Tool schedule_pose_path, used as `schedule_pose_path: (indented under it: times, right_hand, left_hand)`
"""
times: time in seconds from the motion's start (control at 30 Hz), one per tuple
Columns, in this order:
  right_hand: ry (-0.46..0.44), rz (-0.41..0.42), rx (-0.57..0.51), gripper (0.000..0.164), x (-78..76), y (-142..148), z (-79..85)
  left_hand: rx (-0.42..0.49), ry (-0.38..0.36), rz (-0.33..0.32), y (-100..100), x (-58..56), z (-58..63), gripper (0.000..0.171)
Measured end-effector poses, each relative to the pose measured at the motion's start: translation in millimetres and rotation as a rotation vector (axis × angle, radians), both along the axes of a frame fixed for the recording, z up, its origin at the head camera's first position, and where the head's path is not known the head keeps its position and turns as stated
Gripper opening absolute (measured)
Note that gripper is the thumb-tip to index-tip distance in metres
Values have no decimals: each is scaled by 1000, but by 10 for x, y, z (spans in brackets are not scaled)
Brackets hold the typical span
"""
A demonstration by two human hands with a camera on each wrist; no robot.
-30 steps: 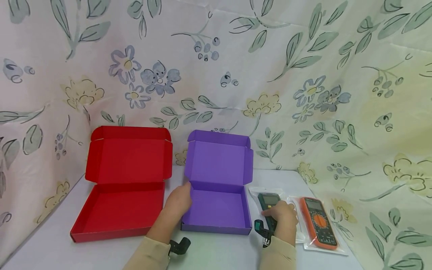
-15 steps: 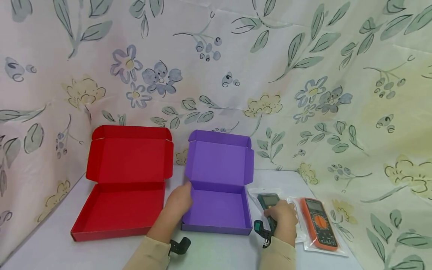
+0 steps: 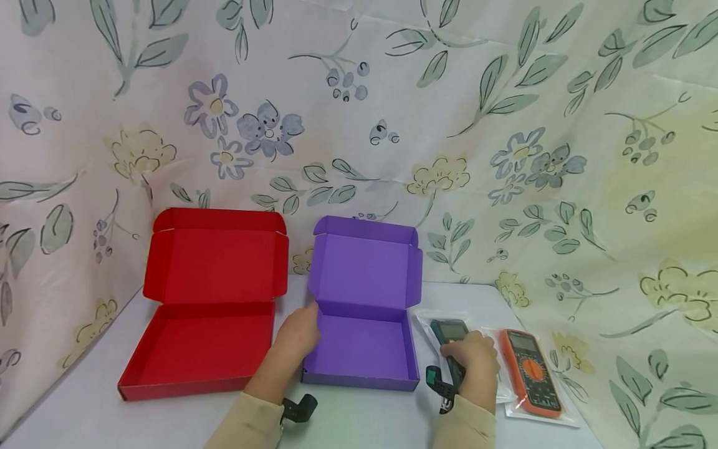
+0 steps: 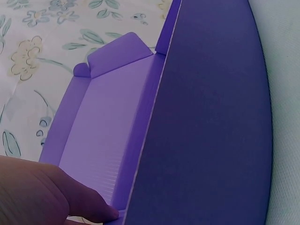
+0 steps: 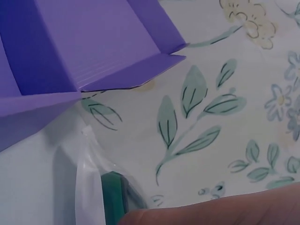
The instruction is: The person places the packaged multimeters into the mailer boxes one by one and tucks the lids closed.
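Note:
A purple cardboard box (image 3: 361,380) stands on the white table with its lid (image 3: 364,268) raised. My left hand (image 3: 297,333) pinches its left wall near the lid hinge; in the left wrist view a fingertip (image 4: 110,214) lies at that corner. To the right of the box, a dark green digital multimeter (image 3: 450,330) lies in a clear plastic bag (image 3: 424,324). My right hand (image 3: 478,362) grips the bagged multimeter, its thumb over the front and the other fingers hidden at the far side. In the right wrist view the green end (image 5: 112,197) shows beside that hand.
A larger red box (image 3: 210,355) with its lid up stands to the left. An orange multimeter (image 3: 531,372) in a clear bag lies at the right, close to my right hand. Floral cloth (image 3: 359,137) hangs behind the table.
My right hand has tightened round the green multimeter and shifted it slightly up and to the right. The left hand stays at the purple box.

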State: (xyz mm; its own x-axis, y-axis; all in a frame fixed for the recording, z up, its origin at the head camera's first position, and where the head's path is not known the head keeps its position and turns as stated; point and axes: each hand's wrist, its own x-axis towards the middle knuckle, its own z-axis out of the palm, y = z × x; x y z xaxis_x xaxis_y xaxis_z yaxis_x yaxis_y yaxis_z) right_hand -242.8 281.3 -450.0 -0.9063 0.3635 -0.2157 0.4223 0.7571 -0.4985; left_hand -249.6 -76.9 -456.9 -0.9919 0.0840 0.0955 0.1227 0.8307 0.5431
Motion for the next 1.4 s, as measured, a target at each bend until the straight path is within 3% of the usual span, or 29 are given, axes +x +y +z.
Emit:
schedule_pose_path:
  times: [0.53,0.87,1.4]
  right_hand:
    - [-41,65,-19,84,61,-11,166]
    - [-21,91,16,84,143,-48,371]
    - [-46,116,33,89,228,22,489]
  left_hand:
    - [-6,-2,3,-4,-11,6,36]
    - [0,-8,3,1,-2,-2,40]
    - [2,-17,3,2,-5,4,40]
